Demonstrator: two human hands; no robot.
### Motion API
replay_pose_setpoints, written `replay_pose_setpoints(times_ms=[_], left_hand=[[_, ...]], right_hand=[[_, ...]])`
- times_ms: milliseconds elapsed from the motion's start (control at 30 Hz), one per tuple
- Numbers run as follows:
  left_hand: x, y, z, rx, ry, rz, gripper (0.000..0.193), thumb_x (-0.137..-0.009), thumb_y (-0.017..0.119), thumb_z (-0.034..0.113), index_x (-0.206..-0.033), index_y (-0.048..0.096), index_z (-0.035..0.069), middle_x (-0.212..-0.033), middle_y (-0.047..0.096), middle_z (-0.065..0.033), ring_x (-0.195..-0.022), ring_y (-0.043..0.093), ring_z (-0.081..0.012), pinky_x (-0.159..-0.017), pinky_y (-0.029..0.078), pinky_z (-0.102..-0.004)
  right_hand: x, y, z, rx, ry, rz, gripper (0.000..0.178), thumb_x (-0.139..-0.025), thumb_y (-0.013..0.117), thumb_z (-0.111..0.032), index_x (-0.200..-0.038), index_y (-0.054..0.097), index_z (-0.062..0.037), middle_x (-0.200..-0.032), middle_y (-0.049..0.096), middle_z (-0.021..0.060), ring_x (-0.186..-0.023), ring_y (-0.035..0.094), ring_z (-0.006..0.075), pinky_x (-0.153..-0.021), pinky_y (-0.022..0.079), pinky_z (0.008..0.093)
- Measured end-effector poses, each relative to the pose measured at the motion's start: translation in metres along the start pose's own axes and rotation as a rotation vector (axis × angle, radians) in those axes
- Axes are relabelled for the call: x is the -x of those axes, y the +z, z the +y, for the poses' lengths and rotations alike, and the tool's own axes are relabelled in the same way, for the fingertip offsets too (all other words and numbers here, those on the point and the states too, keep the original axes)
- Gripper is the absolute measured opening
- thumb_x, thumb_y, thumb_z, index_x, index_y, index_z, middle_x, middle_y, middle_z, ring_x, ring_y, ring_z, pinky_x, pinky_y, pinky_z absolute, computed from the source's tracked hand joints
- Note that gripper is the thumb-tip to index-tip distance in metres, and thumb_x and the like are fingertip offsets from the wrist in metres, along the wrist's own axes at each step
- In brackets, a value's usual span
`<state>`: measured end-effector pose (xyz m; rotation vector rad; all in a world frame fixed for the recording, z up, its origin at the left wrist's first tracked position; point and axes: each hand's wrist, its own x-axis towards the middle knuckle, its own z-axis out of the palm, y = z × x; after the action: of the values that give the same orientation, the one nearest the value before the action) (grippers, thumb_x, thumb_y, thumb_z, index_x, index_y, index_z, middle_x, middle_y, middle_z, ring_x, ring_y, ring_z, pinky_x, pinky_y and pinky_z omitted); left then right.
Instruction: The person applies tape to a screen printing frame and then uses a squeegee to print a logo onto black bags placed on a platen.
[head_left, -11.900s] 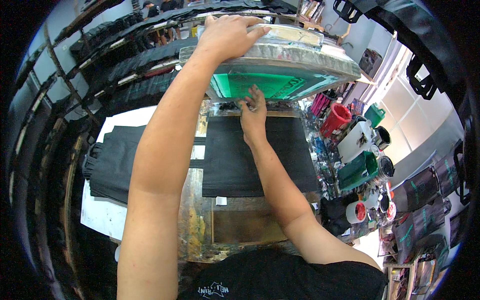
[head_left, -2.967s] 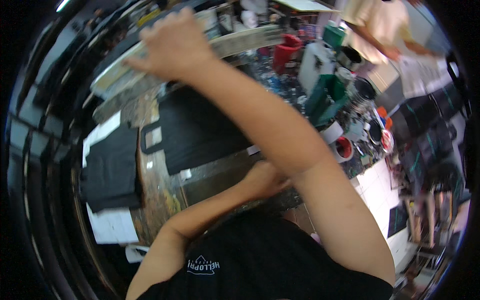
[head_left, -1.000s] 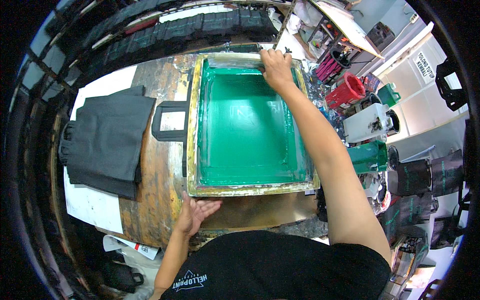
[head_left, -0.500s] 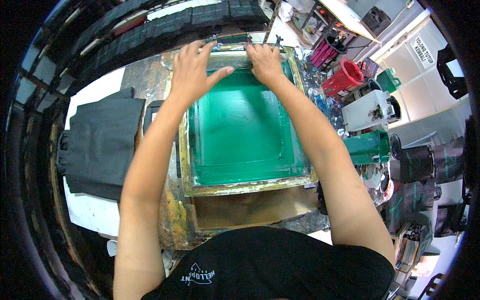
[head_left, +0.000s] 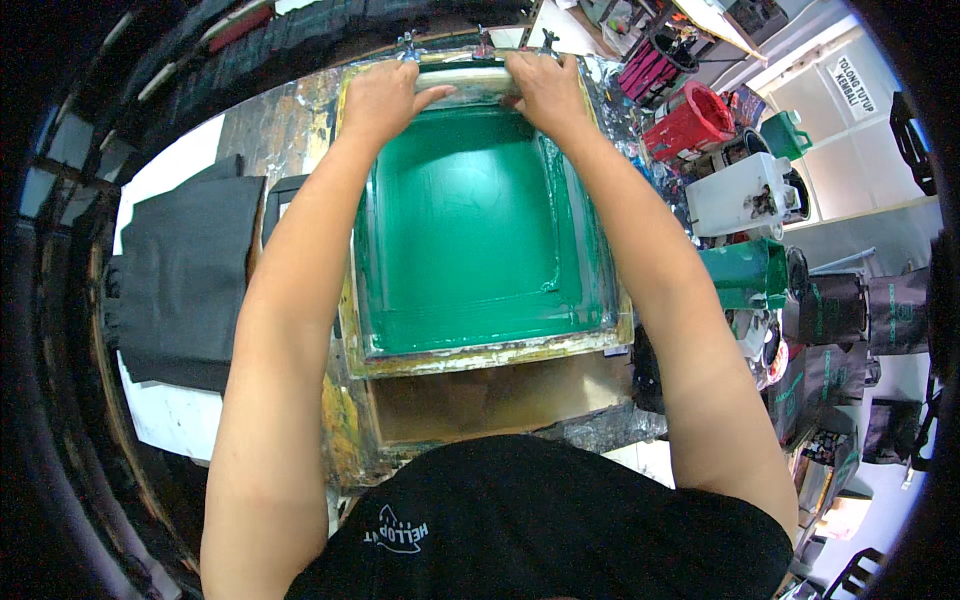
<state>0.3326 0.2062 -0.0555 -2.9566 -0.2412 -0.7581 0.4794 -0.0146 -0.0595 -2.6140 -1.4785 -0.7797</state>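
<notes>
A screen printing frame lies flat in front of me, its mesh coated with wet green ink. Across the far end of the frame rests a long, pale squeegee. My left hand is closed round the squeegee's left end, thumb pointing inward. At its right end my right hand grips in the same way, fingers curled over the far side. The squeegee's blade edge is hard to make out against the ink.
Hinge clamps stand behind the frame. On the left lies a stack of black fabric bags. To the right are a red bucket, a white plastic container and a green container. The worktable is paint-stained.
My left hand's spread fingers have closed on the squeegee, and my right hand has settled onto its other end. The whole view has shifted slightly.
</notes>
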Motion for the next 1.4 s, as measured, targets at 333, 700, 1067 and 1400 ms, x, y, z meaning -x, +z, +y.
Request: replay_pose_setpoints(times_ms=[333,700,1067,1400], left_hand=[[0.042,-0.014,0.019,-0.060,0.055,0.099,0.067,-0.092,0.058,0.071,-0.085,0.068,0.005,-0.083,0.071,-0.0140,-0.077,0.072,-0.0339,-0.067,0.057,-0.0458],[0.116,-0.059,0.056,0.002,0.063,0.102,0.058,-0.089,0.069,0.062,-0.078,0.062,0.006,-0.077,0.067,-0.0125,-0.073,0.068,-0.0332,-0.066,0.054,-0.0443],[0.205,-0.120,0.104,0.013,0.075,0.106,0.057,-0.082,0.075,0.064,-0.074,0.059,0.009,-0.069,0.060,-0.0059,-0.065,0.065,-0.0243,-0.058,0.052,-0.0366],[0.262,-0.155,0.133,0.074,0.054,0.066,0.056,-0.077,0.079,0.062,-0.075,0.058,0.010,-0.073,0.055,-0.0047,-0.068,0.059,-0.0251,-0.062,0.047,-0.0392]], right_hand=[[0.035,-0.024,-0.015,0.048,-0.039,-0.046,0.052,-0.078,0.083,-0.020,-0.123,0.057,-0.0158,-0.111,0.068,0.0031,-0.109,0.067,0.0253,-0.090,0.044,0.0504],[0.107,-0.070,-0.047,0.022,-0.067,-0.063,0.047,-0.078,0.081,-0.021,-0.118,0.058,-0.0159,-0.106,0.068,0.0043,-0.104,0.066,0.0253,-0.087,0.043,0.0475],[0.197,-0.134,-0.090,-0.056,-0.064,-0.072,0.027,-0.085,0.069,-0.013,-0.111,0.062,-0.0138,-0.097,0.065,0.0048,-0.093,0.064,0.0253,-0.082,0.041,0.0455],[0.259,-0.181,-0.122,-0.080,-0.047,-0.101,0.016,-0.086,0.062,-0.011,-0.102,0.060,-0.0137,-0.091,0.061,0.0050,-0.090,0.061,0.0256,-0.081,0.041,0.0447]])
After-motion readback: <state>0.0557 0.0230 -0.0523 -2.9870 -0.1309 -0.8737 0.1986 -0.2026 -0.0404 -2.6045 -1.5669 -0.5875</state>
